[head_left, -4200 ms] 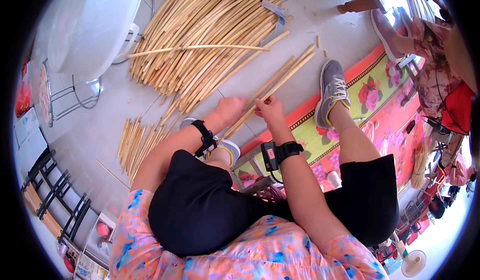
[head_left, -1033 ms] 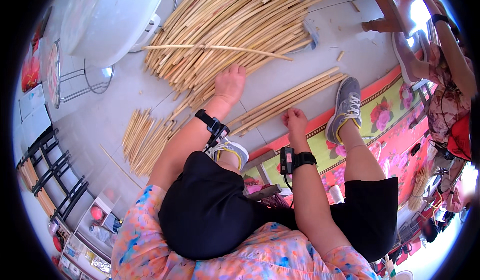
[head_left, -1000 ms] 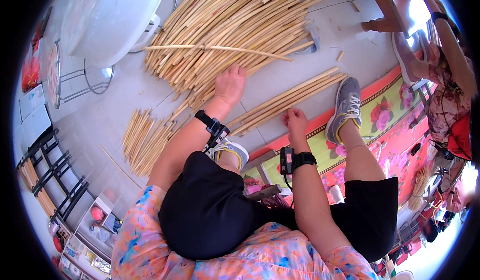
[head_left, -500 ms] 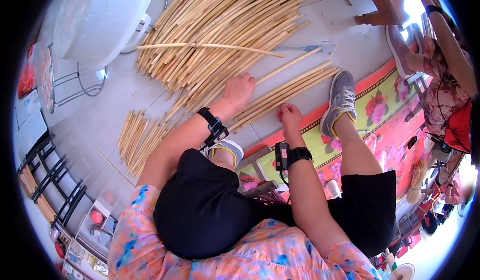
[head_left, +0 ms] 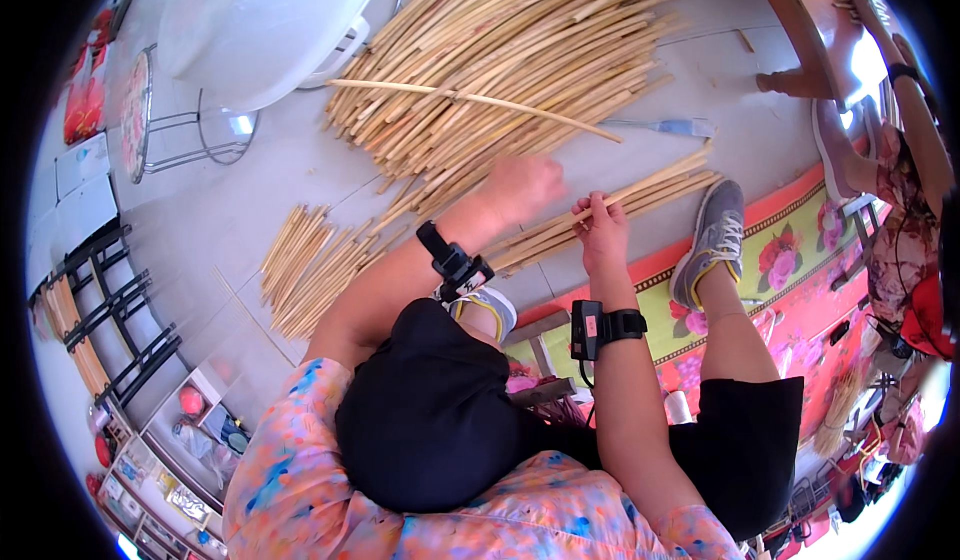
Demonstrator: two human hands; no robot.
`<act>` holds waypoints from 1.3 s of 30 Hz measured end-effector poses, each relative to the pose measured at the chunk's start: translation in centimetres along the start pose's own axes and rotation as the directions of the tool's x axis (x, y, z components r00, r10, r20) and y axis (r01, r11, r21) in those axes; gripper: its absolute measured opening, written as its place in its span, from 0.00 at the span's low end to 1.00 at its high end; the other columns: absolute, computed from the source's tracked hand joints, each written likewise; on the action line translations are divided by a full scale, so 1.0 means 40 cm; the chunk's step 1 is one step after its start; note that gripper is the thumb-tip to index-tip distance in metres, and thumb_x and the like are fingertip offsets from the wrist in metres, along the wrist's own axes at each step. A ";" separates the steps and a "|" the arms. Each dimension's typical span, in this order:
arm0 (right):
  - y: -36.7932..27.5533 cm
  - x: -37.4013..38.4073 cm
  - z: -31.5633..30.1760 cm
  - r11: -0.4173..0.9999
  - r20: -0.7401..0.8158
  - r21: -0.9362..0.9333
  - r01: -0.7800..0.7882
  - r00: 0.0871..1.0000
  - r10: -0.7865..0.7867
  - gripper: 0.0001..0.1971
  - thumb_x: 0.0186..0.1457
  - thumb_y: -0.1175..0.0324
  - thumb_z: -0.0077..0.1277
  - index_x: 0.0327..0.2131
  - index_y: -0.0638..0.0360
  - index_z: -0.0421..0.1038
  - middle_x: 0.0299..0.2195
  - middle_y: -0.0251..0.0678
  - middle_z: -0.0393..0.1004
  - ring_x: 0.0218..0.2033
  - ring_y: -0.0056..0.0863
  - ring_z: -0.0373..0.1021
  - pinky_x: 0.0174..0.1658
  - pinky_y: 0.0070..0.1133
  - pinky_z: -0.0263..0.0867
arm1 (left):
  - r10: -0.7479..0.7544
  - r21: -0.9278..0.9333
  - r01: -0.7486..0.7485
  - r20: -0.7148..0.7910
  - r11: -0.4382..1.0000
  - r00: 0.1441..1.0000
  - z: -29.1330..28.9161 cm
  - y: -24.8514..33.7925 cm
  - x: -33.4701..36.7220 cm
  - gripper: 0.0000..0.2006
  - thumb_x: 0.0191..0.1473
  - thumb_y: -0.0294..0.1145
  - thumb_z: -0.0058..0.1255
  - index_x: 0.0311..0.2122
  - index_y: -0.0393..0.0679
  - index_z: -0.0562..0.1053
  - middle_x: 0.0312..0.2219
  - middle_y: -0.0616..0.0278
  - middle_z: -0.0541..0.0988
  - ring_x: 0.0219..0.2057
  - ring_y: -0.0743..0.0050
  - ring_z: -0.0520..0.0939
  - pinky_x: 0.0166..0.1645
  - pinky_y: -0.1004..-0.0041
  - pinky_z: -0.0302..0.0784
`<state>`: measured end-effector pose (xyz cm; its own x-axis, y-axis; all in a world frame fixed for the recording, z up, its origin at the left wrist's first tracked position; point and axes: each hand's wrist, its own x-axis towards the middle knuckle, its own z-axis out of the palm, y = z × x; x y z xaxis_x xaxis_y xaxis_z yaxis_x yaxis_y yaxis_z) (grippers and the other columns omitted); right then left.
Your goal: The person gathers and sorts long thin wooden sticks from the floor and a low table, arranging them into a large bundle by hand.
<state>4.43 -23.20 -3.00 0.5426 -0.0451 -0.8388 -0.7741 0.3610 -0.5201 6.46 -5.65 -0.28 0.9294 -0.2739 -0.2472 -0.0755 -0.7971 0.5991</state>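
Note:
Between the fingers of my right hand [head_left: 604,230] is a thin wooden stick [head_left: 660,173], which slants up and right over a small row of similar sticks [head_left: 540,245] on the floor. My left hand [head_left: 527,192] is smeared by motion beside it, above the lower edge of a large pile of long wooden sticks [head_left: 500,50]; its fingers cannot be made out. One longer pale stick [head_left: 470,97] lies crosswise on that pile. Shorter sticks [head_left: 300,270] are grouped at the left, near my left forearm.
A flat tool with a pale blue end [head_left: 680,127] lies right of the pile. My grey shoe [head_left: 708,240] stands beside a flowered red and green mat [head_left: 770,265]. A white tub [head_left: 260,30], a round-topped stool [head_left: 137,115] and a wooden table leg [head_left: 800,84] stand around. Another person sits at right.
The view has shifted, moving the scene rightward. A stick that lay by my left hand is now in my right hand's fingers. My left hand has moved right, closer to the right one.

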 end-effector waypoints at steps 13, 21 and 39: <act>-0.002 -0.018 0.030 0.971 0.073 0.171 -0.165 0.985 0.155 0.05 0.58 0.66 0.45 0.36 0.54 0.64 0.30 0.32 0.70 0.32 0.25 0.70 0.34 0.24 0.68 | -0.014 0.495 0.187 -0.333 0.848 0.943 -0.179 -0.079 0.025 0.04 0.46 0.29 0.45 0.27 0.45 0.73 0.28 0.62 0.72 0.37 0.65 0.73 0.39 0.63 0.69; -0.011 -0.047 0.081 0.976 0.414 0.175 -0.132 0.909 0.048 0.10 0.57 0.69 0.46 0.43 0.56 0.64 0.38 0.35 0.71 0.39 0.30 0.71 0.40 0.29 0.71 | 0.010 0.063 0.001 -0.175 0.998 0.985 -0.113 0.055 0.049 0.05 0.45 0.31 0.48 0.27 0.42 0.73 0.26 0.57 0.75 0.31 0.55 0.77 0.33 0.62 0.73; 0.018 -0.009 0.009 0.976 0.078 0.205 0.071 0.993 -0.089 0.09 0.61 0.67 0.37 0.43 0.56 0.56 0.32 0.37 0.67 0.32 0.29 0.70 0.34 0.28 0.71 | -0.150 0.435 0.160 -0.059 0.886 0.987 0.052 -0.081 0.015 0.06 0.45 0.29 0.49 0.30 0.41 0.70 0.28 0.53 0.75 0.27 0.57 0.80 0.27 0.63 0.76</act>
<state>3.80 -22.57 -3.04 0.6330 -0.0043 -0.7741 -0.6502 0.5398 -0.5347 6.51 -4.36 -3.96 0.9501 -0.1192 -0.2883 -0.0749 -0.9843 0.1600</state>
